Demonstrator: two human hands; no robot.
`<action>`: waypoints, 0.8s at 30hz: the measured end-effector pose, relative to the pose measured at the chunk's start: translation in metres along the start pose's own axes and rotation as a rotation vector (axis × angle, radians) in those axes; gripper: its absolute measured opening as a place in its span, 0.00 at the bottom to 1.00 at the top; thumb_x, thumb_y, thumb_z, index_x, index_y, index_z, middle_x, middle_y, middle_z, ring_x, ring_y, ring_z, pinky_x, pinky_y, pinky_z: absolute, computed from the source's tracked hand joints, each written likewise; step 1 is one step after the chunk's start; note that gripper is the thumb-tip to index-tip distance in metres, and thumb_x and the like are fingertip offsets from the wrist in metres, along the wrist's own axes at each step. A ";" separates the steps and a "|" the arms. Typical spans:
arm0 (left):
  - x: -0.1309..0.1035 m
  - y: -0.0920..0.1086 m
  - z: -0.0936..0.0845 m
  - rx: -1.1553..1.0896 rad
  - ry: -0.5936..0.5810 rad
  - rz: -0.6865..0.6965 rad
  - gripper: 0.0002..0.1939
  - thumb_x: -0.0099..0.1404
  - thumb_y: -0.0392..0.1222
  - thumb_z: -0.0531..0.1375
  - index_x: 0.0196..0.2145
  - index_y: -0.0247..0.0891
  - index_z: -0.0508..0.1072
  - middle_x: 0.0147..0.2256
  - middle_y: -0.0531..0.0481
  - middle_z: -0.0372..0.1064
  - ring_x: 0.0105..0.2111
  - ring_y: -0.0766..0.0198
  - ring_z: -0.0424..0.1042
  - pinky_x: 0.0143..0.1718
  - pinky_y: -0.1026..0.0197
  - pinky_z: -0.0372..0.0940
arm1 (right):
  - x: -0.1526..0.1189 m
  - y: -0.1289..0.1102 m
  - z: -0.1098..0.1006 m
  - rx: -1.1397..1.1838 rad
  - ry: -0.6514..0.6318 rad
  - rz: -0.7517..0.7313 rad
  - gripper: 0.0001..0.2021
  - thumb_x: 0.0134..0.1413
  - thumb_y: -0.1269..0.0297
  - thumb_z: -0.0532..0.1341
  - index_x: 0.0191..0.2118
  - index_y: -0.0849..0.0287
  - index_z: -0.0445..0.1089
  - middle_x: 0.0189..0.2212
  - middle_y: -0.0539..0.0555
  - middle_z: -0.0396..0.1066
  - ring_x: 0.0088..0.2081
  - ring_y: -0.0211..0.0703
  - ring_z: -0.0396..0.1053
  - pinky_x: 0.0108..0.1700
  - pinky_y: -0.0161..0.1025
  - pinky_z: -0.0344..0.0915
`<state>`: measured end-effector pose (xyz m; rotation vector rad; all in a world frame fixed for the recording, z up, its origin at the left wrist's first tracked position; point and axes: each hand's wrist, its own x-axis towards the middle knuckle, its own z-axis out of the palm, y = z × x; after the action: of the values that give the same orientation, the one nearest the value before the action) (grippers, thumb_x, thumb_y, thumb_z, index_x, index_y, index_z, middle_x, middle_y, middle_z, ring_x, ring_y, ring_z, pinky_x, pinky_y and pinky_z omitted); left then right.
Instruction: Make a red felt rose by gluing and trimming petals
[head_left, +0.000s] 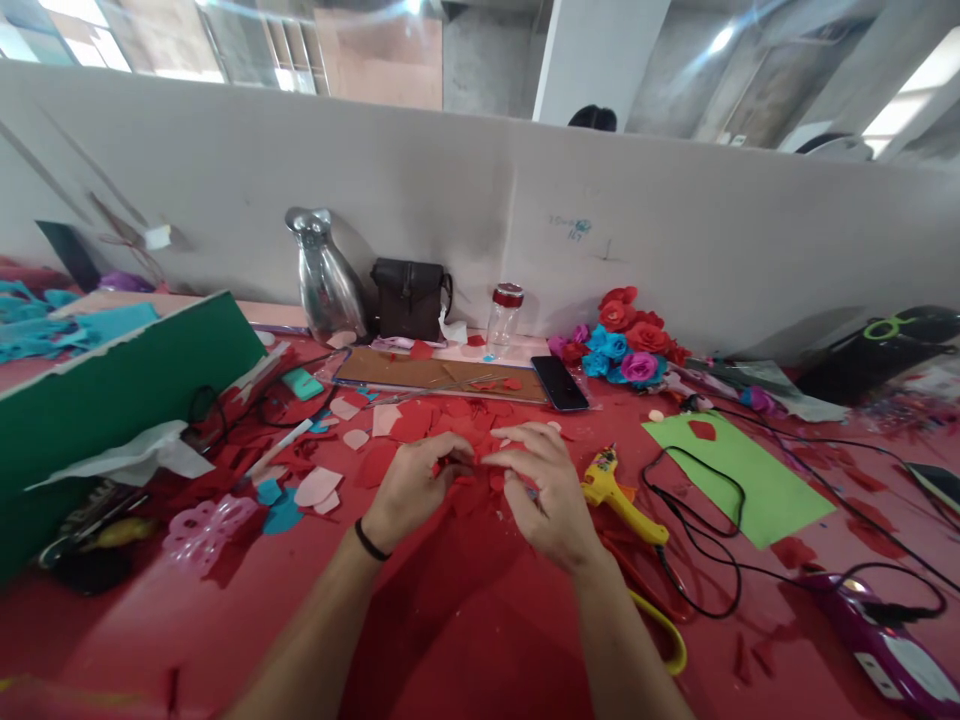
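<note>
My left hand (420, 485), with a dark band at the wrist, has its fingers curled around a small red paper piece (445, 464), mostly hidden by the fingers. Just to its right, my right hand (551, 500) has its fingers spread and bent toward the left hand, with no held thing showing. Beyond both hands lie loose red paper petals (411, 420) and pale pink petals (319, 488). A yellow glue gun (622, 500) rests to the right of my right hand. Beside my right forearm is the yellow handle of a tool (666, 630), partly covered.
A bunch of paper flowers (641, 340), a phone (559, 383), a lidded jar (504, 322), a black bag (409, 300) and a metal jug (328, 285) stand or lie at the back. A green board (135, 410) borders the left. Black cables cross a light green sheet (780, 500) toward a purple power strip (889, 645).
</note>
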<state>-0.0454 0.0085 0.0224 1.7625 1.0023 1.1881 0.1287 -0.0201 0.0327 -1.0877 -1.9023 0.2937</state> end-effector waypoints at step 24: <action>0.003 -0.016 0.020 -0.921 0.138 -0.446 0.11 0.36 0.25 0.65 0.21 0.36 0.76 0.21 0.53 0.74 0.23 0.67 0.71 0.26 0.68 0.64 | 0.005 -0.002 0.028 1.044 0.286 0.699 0.10 0.38 0.57 0.69 0.25 0.57 0.72 0.22 0.47 0.70 0.25 0.37 0.66 0.32 0.36 0.64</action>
<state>-0.0284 0.0138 0.0036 0.7029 0.6865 1.2023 0.1040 -0.0119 0.0209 -0.9124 -0.8088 1.2714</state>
